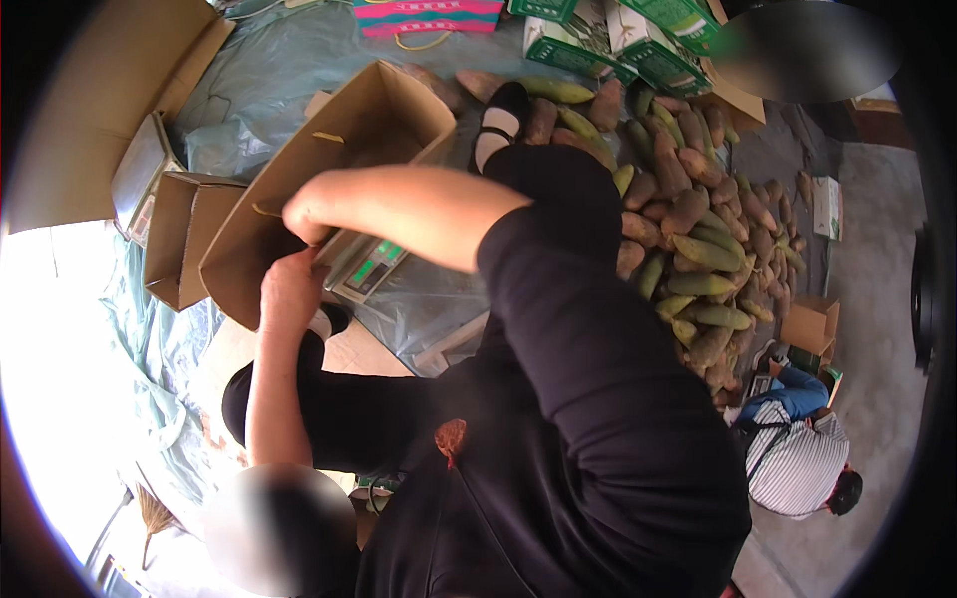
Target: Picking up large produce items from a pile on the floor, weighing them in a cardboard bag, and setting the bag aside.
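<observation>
A tall, open brown cardboard box (384, 110) stands tilted in front of me, with yellow cord loops (328, 138) in its wall. Beneath its near side is a scale (371, 274) with a lit green display. My right hand (314, 206) bends down at the wrist over the box's near rim, fingertips mostly hidden. Just below it, my left hand (290, 289) is closed at the same edge. The fingers of both hands meet there. Whatever they pinch is too small or covered to make out.
A heap of long green and reddish-brown vegetables (708, 229) lies to the right. Smaller open carton (189, 234) and a second scale (145, 179) stand left. Green-and-white cartons (608, 40) are at the back. A person in a striped shirt (797, 458) crouches far right. Plastic sheeting (259, 90) covers the floor.
</observation>
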A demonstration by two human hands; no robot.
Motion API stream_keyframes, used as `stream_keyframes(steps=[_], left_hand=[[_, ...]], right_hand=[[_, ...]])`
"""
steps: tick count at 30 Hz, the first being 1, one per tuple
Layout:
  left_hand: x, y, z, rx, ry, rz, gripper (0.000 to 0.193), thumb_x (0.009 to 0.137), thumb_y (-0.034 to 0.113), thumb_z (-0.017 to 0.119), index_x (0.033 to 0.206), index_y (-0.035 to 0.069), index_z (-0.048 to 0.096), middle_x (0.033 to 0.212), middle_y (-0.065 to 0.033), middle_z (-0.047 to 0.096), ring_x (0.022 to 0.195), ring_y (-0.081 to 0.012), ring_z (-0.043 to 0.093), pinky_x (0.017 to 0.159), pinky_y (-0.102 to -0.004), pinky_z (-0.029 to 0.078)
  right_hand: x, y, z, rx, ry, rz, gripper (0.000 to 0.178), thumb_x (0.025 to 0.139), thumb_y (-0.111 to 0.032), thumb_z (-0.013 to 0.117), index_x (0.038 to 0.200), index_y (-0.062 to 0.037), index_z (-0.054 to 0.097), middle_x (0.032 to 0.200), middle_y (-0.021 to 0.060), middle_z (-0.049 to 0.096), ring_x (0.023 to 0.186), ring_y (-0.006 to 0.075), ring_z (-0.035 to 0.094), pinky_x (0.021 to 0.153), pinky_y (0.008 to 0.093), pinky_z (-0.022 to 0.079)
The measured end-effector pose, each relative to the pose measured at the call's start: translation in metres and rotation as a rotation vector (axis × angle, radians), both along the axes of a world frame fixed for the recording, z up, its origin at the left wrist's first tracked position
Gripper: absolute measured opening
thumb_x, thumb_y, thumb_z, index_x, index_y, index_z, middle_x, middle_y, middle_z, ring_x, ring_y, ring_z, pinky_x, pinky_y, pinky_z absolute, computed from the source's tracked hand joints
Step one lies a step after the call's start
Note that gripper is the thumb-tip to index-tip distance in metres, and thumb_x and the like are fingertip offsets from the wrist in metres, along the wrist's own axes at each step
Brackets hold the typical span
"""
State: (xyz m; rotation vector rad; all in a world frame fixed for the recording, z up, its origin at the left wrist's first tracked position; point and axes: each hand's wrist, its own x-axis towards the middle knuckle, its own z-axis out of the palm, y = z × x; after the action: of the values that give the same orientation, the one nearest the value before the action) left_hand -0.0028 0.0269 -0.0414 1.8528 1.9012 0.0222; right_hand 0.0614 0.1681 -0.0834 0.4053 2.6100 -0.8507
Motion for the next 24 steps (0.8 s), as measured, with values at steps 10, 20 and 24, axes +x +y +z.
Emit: stream_keyframes(steps=[10,20,24], left_hand=[[0.001,0.002,0.013,-0.133,-0.002,0.085,0.03,0.078,0.017,0.063,0.106,0.007,0.065,0.09,-0.0208,0.065,0.087,-0.038,0.061,0.076,-0.0432,0.049],[0.001,-0.005,0.019,-0.073,-0.026,0.111,0.026,0.081,0.014,0.062,0.104,0.002,0.065,0.087,-0.0213,0.066,0.082,-0.0367,0.063,0.075,-0.0387,0.049],[-0.001,-0.006,0.013,-0.107,-0.029,0.159,0.026,0.081,0.013,0.061,0.105,0.002,0.065,0.086,-0.0205,0.066,0.08,-0.0336,0.065,0.074,-0.0364,0.049]], right_hand=[[0.251,0.025,0.153,-0.264,0.758,-0.804,0.03,0.087,-0.012,0.061,0.113,0.0022,0.058,0.1,0.0112,0.064,0.091,0.0162,0.061,0.078,0.0276,0.049],[0.478,-0.157,-0.153,0.229,-0.515,-0.752,0.026,0.075,-0.015,0.06,0.099,-0.006,0.064,0.089,0.0107,0.064,0.087,0.0308,0.063,0.078,0.0413,0.05],[0.502,-0.248,-0.195,-0.152,-0.622,-1.332,0.032,0.084,-0.019,0.056,0.115,-0.0091,0.057,0.107,0.0165,0.06,0.101,0.0321,0.059,0.081,0.0419,0.05]])
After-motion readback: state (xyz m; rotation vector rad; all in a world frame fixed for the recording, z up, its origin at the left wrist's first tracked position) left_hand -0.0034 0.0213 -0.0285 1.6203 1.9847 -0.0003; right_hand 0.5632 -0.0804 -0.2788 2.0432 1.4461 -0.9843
